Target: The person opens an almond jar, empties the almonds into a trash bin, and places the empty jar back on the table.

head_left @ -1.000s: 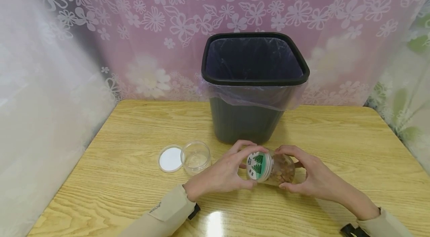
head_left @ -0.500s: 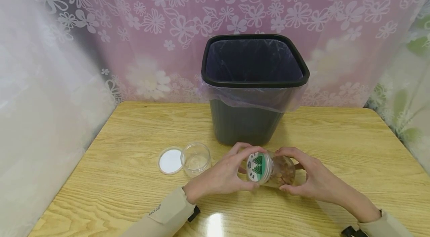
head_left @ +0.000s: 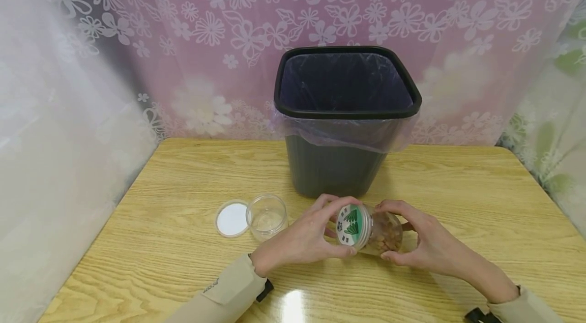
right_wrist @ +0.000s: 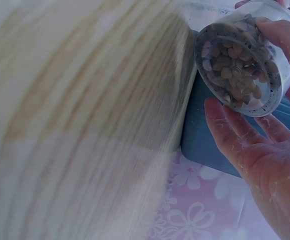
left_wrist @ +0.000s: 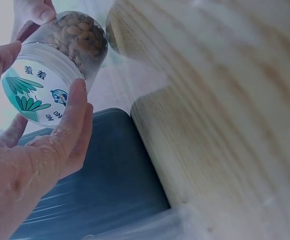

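Observation:
A clear plastic jar (head_left: 386,234) of brown, nut-like pieces lies tilted on its side between my hands, its lid end turned left. Fingers and thumb of my left hand (head_left: 304,236) grip the rim of its screw lid (head_left: 350,226), which bears a green-and-white label. My right hand (head_left: 428,241) holds the jar's body near the base. Through the clear bottom, the brown pieces (right_wrist: 237,70) show heaped inside in the right wrist view. The lid sits on the jar's mouth in the left wrist view.
Left of my hands stands an open clear jar (head_left: 267,216), beside a round white-faced lid (head_left: 232,218) on the wooden table (head_left: 183,180). A dark trash bin (head_left: 336,165) with a thin plastic liner stands just behind the hands. Flowered curtains (head_left: 247,12) hang around the table.
The left fingers have shifted slightly around the lid, and the label has turned a little. The right hand and the jar's body stay in place.

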A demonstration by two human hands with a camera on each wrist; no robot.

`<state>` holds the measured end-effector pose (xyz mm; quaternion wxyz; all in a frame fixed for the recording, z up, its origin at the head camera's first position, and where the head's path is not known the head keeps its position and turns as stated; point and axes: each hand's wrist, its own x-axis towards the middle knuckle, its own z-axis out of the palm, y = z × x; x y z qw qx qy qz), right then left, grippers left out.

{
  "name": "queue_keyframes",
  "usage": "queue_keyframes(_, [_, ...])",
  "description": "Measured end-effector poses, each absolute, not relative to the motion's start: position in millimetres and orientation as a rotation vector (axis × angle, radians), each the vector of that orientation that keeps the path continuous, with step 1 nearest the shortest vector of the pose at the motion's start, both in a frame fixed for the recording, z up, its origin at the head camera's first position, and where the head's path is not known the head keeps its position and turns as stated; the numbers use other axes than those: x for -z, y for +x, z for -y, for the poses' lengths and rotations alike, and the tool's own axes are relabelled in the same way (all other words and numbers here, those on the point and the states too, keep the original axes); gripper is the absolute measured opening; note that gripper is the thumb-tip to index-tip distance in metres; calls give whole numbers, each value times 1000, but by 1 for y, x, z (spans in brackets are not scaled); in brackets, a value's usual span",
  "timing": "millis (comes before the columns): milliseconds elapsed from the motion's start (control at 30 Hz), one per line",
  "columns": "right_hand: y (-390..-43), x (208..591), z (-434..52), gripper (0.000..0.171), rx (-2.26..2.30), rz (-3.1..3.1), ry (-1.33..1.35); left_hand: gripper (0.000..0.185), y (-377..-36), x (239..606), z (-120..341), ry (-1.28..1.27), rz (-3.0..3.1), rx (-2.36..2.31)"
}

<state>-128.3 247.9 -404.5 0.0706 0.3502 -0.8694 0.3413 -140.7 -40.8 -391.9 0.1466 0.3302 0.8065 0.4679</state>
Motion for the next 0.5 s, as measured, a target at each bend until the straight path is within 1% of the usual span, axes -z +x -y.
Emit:
queue_keyframes(300, [-128,404,-248,87,-1030,2611,1050,82,-140,392,39,942,-2322,-1370])
queue_keyframes(500, [-128,404,-249,86,-1058,2623,1044,81,-140,392,38,1003,-2349,-1375])
